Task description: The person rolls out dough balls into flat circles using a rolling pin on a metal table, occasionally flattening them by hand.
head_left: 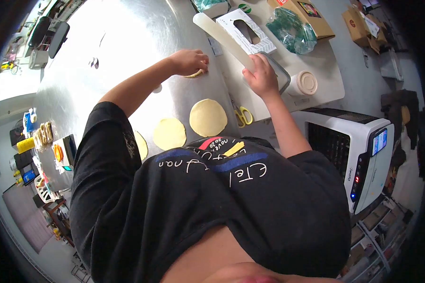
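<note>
While the right hand [261, 75] grips the rolling pin [223, 40], dough waits.
Left hand [190, 61], fingers curled, presses a dough piece [195, 74] on the steel table [127, 37].

Glare-bright steel worktable [127, 28] — white appliance [363, 155] beside it, cluttered shelves [42, 155] beyond

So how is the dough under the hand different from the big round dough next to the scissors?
The small pale dough piece is mostly hidden under the left hand; the flat round dough disc lies bare and untouched. The piece looks smaller and sits farther up the shiny metal table; the disc lies beside the yellow-handled scissors. Both are pale yellow dough.
</note>
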{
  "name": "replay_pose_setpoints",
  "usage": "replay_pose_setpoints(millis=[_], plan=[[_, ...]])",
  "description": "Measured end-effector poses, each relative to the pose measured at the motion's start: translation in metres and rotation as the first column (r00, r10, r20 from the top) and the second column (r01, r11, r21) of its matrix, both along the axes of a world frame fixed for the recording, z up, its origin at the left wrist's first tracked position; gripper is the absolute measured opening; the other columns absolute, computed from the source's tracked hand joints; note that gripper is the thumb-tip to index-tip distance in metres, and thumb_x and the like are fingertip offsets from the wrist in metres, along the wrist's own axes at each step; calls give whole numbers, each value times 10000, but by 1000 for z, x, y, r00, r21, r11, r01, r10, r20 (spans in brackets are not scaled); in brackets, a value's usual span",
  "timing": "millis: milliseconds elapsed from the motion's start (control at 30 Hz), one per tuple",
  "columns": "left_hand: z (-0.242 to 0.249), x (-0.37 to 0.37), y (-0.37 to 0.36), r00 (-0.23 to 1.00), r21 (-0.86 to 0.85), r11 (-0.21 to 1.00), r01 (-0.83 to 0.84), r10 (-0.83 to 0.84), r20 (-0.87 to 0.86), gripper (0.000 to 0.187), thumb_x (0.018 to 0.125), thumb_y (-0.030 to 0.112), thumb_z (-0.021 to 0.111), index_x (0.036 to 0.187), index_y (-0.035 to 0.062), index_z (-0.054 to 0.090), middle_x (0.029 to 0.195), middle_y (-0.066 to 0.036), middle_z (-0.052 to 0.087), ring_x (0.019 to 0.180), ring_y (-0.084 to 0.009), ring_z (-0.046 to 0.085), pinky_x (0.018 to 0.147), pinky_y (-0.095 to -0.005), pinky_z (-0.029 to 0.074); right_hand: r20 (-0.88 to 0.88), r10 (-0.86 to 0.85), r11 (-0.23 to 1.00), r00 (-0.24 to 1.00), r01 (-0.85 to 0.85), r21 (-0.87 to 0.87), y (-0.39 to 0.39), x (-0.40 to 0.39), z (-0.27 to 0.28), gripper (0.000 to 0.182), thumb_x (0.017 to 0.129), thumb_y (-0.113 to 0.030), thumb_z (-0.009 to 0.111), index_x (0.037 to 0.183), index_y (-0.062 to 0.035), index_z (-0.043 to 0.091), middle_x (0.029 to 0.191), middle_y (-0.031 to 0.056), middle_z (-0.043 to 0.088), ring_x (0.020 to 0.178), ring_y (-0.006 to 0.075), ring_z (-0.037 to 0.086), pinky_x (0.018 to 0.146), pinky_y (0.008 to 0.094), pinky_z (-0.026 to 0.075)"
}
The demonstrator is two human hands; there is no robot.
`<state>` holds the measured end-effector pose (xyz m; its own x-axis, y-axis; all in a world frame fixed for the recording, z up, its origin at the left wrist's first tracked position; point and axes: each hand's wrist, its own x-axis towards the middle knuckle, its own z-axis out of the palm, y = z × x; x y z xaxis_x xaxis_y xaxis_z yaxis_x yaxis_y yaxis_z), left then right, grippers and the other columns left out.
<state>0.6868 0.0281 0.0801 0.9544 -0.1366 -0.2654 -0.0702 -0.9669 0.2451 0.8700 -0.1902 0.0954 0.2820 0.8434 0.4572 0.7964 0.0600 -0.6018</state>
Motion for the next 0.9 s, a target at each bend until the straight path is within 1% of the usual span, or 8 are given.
replay_pose_setpoints(millis=[133,200,233,267,367,600,700,900], plan=[[-19,-30,-7,977,-2,998,-59,59,204,514,765,305,741,1235,225,551,1317,-76,474,1227,-282,444,1057,-449,352,-2,0,1000,1000,0,-6,0,1,-1,406,742,-152,674,1089,-28,503,1044,170,562,975,363,546,839,428,467],[-25,-49,-24,836,3,874,-486,465,290,932,661,421,805,1414,209,301,1435,-134,321,1317,-326,335,1123,-510,211,0,-2,1000,1000,2,5,0,0,0,406,743,-153,674,1089,-28,503,1045,171,562,974,364,547,837,430,468],[-33,-55,-27,778,-4,795,-606,594,206,1128,618,494,814,1459,146,148,1471,-172,231,1362,-353,250,1124,-548,171,0,-2,1000,1000,2,13,0,-1,0,406,743,-154,675,1089,-28,503,1046,173,563,973,364,548,835,432,469],[-40,-58,-29,776,-2,793,-609,597,203,1128,618,494,814,1459,146,148,1471,-172,231,1362,-353,250,1124,-548,171,-3,1,1000,1000,-1,13,1,-1,-1,406,743,-154,675,1089,-28,503,1046,173,563,973,364,548,835,432,469],[-54,-63,-34,481,-172,506,-845,861,167,1181,621,569,779,1464,89,106,1484,-173,191,1401,-331,163,1138,-540,91,4,-4,1000,1000,4,-9,0,0,-2,442,745,-138,682,1134,-31,501,1099,189,555,1000,381,549,850,429,459],[-59,-60,-48,359,-223,409,-885,904,232,1240,580,638,762,1467,76,101,1502,-165,185,1414,-320,141,1137,-539,49,-20,7,997,1000,-8,-71,-1,-1,2,433,755,-127,672,1135,-12,503,1109,198,553,1021,377,545,877,413,452],[-57,-61,-44,448,-168,479,-862,873,192,1214,582,647,754,1459,64,150,1495,-160,213,1409,-312,167,1135,-537,53,-18,0,997,1000,-1,-71,-1,-1,2,430,754,-127,672,1133,-7,508,1110,198,553,1021,376,546,881,409,451],[-70,-60,-44,447,-162,492,-855,859,250,1125,624,663,720,1440,54,242,1484,-141,251,1383,-313,235,1133,-545,88,-19,1,997,1000,-2,-79,-1,-1,2,433,754,-130,672,1134,1,509,1113,201,554,1025,378,544,888,412,448]])
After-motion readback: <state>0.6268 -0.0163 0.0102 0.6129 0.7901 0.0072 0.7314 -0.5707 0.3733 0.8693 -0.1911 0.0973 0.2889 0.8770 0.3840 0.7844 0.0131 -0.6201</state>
